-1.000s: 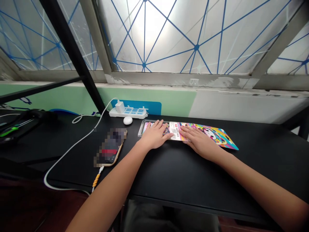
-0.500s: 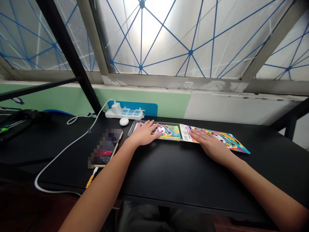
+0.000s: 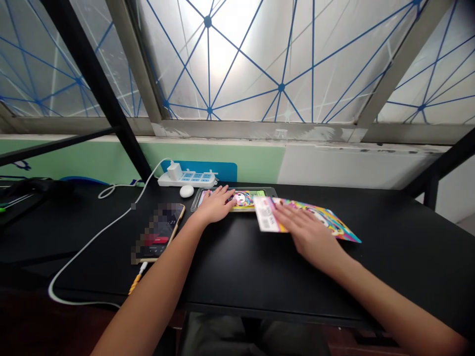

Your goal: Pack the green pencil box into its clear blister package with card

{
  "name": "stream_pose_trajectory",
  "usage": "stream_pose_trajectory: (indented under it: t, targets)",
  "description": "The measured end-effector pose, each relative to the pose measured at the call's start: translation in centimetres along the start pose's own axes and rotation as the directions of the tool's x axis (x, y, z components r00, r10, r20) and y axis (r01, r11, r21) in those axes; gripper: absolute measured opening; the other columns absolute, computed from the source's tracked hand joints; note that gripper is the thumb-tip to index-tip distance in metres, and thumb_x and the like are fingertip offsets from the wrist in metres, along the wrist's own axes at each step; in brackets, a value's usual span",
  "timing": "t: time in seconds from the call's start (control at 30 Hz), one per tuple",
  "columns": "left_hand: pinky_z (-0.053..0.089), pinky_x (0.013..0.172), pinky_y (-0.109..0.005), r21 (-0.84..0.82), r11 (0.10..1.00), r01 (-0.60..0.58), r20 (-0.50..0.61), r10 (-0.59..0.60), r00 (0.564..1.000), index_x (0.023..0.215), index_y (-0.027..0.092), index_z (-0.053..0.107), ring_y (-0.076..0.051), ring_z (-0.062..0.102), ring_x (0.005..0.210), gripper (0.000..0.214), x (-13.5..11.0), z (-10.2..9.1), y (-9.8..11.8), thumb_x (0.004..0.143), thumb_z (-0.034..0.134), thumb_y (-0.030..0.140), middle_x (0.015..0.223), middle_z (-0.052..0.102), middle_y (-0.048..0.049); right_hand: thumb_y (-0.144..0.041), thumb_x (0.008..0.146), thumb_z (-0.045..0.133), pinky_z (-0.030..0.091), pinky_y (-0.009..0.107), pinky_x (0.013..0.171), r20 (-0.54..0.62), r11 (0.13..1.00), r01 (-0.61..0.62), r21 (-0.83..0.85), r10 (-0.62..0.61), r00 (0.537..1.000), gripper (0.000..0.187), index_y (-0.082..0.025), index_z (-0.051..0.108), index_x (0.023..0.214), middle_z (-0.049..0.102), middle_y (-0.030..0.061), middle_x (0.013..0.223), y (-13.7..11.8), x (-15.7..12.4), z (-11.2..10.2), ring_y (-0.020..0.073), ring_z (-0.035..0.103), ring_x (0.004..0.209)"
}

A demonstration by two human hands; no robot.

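Observation:
My left hand [image 3: 215,205] lies flat with spread fingers on a shallow clear plastic case [image 3: 272,192]. A colourful cartoon picture [image 3: 243,199] shows inside the case, partly hidden by that hand. Under my right hand [image 3: 311,235] is a bright cartoon-printed card [image 3: 332,222] with a white barcode end. The fingers of this hand stretch across the card's upper face; its thumb is out of sight. The card's white end overlaps the right front part of the case.
Left of the case lie a white rounded gadget [image 3: 186,191] and a phone [image 3: 163,232], partly pixelated, with a cable [image 3: 135,284]. Behind them a white power strip [image 3: 189,178] holds a plug. A black frame post [image 3: 92,94] rises at the left; a window stands behind the black desk [image 3: 237,267].
My right hand has moved the card left and towards me, so its white end now overlaps the case. My left hand stays on the case. The view has shifted slightly.

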State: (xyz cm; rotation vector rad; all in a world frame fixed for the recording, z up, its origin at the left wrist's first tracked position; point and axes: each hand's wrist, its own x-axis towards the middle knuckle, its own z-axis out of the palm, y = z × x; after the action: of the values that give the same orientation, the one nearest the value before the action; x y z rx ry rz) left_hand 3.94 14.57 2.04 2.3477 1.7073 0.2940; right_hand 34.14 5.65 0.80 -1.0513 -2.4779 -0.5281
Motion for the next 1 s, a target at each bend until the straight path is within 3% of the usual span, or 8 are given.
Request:
stream_pose_trajectory:
  t: [0.17,0.3,0.43,0.67,0.77,0.9,1.0]
  targets:
    - [0.012,0.118,-0.063,-0.091,0.996,0.000,-0.096,-0.009,0.995,0.146,0.023,0.048,-0.032,0.021,0.152,0.056,0.4,0.7,1.3,0.101,0.032,0.051,0.163,0.029,-0.0103,-0.011,0.091,0.040,0.048,0.053,0.103,0.123,0.976,0.203,0.080,-0.212,0.970,0.053,-0.017,0.051,0.143,0.041,0.0135,0.156,-8.2,1.2,0.3,0.0338,0.046,0.139]
    - [0.015,0.120,-0.059,-0.241,0.967,-0.085,-0.194,0.038,0.980,0.130,0.025,0.061,-0.029,0.037,0.145,0.048,-0.2,0.9,2.7,0.102,0.031,0.049,0.152,0.049,-0.0084,-0.034,0.099,0.045,0.050,0.053,0.101,0.156,0.952,0.172,0.254,-0.216,0.964,0.044,-0.019,0.055,0.139,0.057,0.0134,0.144,-10.1,3.0,1.5,0.0339,0.054,0.131]
    - [0.033,0.116,-0.043,-0.321,0.926,-0.201,-0.258,0.119,0.959,0.123,0.025,0.064,-0.024,0.053,0.131,0.040,-0.9,1.0,3.8,0.102,0.035,0.044,0.139,0.061,-0.0052,-0.049,0.098,0.049,0.042,0.055,0.108,0.175,0.922,0.099,0.375,-0.176,0.969,0.049,-0.020,0.058,0.136,0.060,0.0136,0.141,-9.4,5.6,2.6,0.0352,0.051,0.133]
    - [0.040,0.111,-0.038,-0.294,0.921,-0.254,-0.336,0.149,0.930,0.118,0.022,0.066,-0.022,0.056,0.126,0.034,-1.3,1.0,4.0,0.101,0.040,0.036,0.136,0.062,-0.0065,-0.038,0.098,0.054,0.044,0.047,0.103,0.142,0.894,0.079,0.441,-0.157,0.977,0.041,-0.019,0.058,0.134,0.066,0.0112,0.132,-9.1,7.6,3.5,0.0300,0.058,0.123]
    - [0.045,0.105,-0.036,-0.251,0.932,-0.260,-0.369,0.156,0.916,0.116,0.021,0.066,-0.022,0.059,0.121,0.032,-1.4,0.6,3.8,0.101,0.040,0.034,0.129,0.066,-0.0058,-0.031,0.100,0.049,0.050,0.039,0.091,0.106,0.886,0.085,0.455,-0.149,0.983,0.027,-0.020,0.069,0.115,0.073,0.0075,0.111,-8.4,7.9,2.6,0.0241,0.066,0.104]
    - [0.047,0.098,-0.039,-0.131,0.973,-0.191,-0.343,0.136,0.930,0.112,0.022,0.068,-0.025,0.061,0.113,0.031,-1.8,-0.2,3.2,0.101,0.041,0.035,0.118,0.071,-0.0050,-0.028,0.101,0.041,0.049,0.037,0.075,0.013,0.957,0.044,0.286,-0.049,0.999,0.035,-0.020,0.071,0.087,0.072,0.0076,0.084,-4.2,9.3,1.3,0.0221,0.065,0.082]
    - [0.047,0.095,-0.041,-0.054,0.987,-0.150,-0.314,0.126,0.941,0.112,0.022,0.068,-0.026,0.061,0.110,0.033,-1.9,-0.5,2.7,0.101,0.041,0.037,0.115,0.072,-0.0059,-0.034,0.099,0.046,0.050,0.041,0.077,0.069,0.986,-0.094,0.135,0.085,0.994,0.031,-0.019,0.073,0.099,0.071,0.0115,0.095,1.1,10.3,1.8,0.0266,0.065,0.088]
